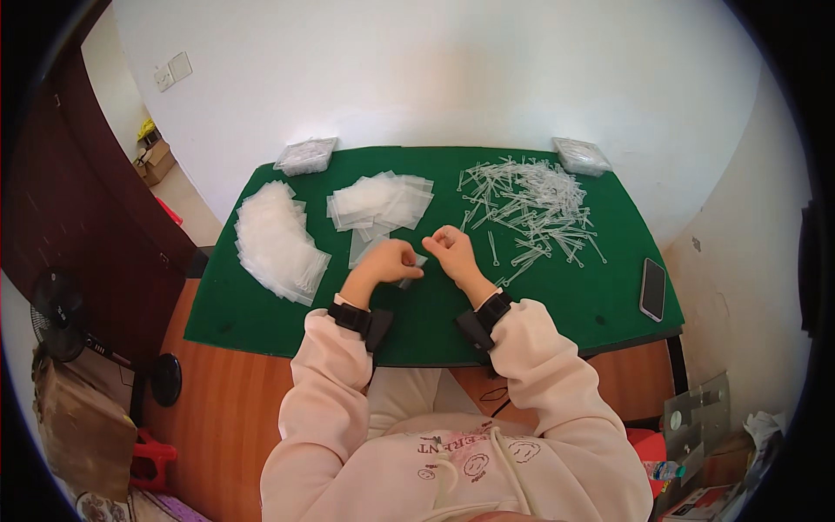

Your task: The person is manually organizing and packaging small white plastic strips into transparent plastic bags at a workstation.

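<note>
A: What packages lie on the green table [261,313]?

B: A fanned stack of clear bags [277,242] at centre left, a looser heap of clear bags [381,202] above the hands, and two clear boxes, a left box [306,155] and a right box [582,156], at the far corners.

A: And the hands?

B: The left hand [393,261] pinches a small clear bag [416,261] at mid-frame. The right hand [450,248] is curled just beside it; what its fingertips hold is too small to tell.

A: Anything else hard to read?

B: The pile of clear plastic sticks [532,207] at upper right is tangled. A dark phone [652,289] lies near the right edge.

A: Free room?

B: Bare green cloth along the near edge, either side of the wrists.
</note>
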Demonstrator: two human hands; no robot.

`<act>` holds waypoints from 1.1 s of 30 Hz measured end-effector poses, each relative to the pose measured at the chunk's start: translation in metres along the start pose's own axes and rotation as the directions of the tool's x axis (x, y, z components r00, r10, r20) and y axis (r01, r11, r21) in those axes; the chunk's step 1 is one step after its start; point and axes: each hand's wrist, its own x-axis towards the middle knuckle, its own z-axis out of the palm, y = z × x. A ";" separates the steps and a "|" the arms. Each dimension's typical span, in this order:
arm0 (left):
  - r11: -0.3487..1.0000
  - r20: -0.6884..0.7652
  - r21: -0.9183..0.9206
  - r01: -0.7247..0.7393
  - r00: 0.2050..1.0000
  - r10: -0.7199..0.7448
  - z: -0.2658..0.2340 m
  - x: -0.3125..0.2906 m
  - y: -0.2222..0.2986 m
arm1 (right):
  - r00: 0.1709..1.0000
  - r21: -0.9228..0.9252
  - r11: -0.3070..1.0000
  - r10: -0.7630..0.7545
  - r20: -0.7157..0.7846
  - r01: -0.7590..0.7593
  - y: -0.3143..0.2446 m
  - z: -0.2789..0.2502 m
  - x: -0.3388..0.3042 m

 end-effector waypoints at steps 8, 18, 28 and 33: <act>0.933 -0.123 0.340 0.114 0.989 -0.076 0.021 -0.010 0.022 | 0.999 0.096 0.994 0.043 0.033 -0.046 -0.014 0.004 -0.005; 0.974 -0.113 0.198 0.106 0.990 -0.085 0.019 -0.011 0.013 | 1.000 -0.001 1.000 0.008 -0.007 -0.008 -0.001 0.001 -0.001; 0.961 -0.156 0.277 0.016 0.987 0.028 0.019 -0.015 0.016 | 0.996 0.118 0.989 0.088 -0.008 -0.086 -0.009 0.004 -0.007; 0.966 -0.159 0.256 0.033 0.987 0.008 0.022 -0.012 0.013 | 0.994 0.067 0.992 0.111 -0.013 -0.109 -0.012 0.002 -0.007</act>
